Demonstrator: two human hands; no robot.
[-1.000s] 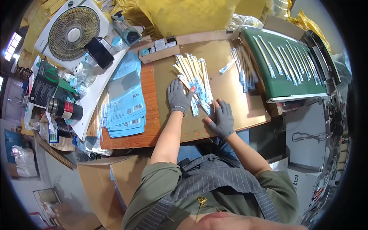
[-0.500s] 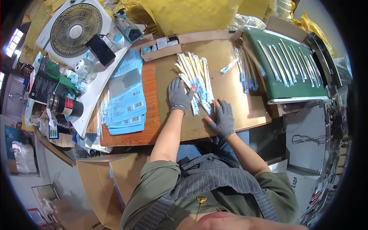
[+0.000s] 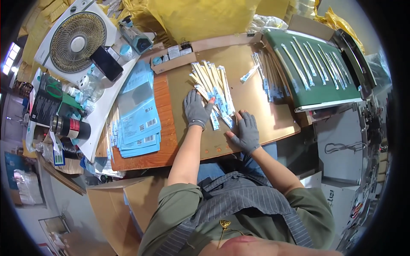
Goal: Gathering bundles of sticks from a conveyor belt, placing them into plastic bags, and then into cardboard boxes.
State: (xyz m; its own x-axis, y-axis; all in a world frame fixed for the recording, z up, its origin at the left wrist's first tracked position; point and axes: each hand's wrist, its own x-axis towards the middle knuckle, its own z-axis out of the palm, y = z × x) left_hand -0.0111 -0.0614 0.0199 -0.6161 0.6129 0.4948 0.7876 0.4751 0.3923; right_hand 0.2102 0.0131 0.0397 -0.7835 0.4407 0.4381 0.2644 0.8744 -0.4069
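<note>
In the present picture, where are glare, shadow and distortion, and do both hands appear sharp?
Head view: window at far left washed out to white; brown board glossy beyond the right hand, shaded toward the green belt. Head view: fisheye corners black, straight edges bent near the rim. Head view: right hand and left hand fairly sharp, without obvious motion blur.

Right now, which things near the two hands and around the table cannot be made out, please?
All in the head view:
Left hand and right hand: palms hidden by the hands' own backs.
Middle pile of wrapped sticks: lower sticks covered by upper ones.
Stack of blue packets: most lower packets covered by the top ones.
Small goods at the right rim: too small to name.
</note>
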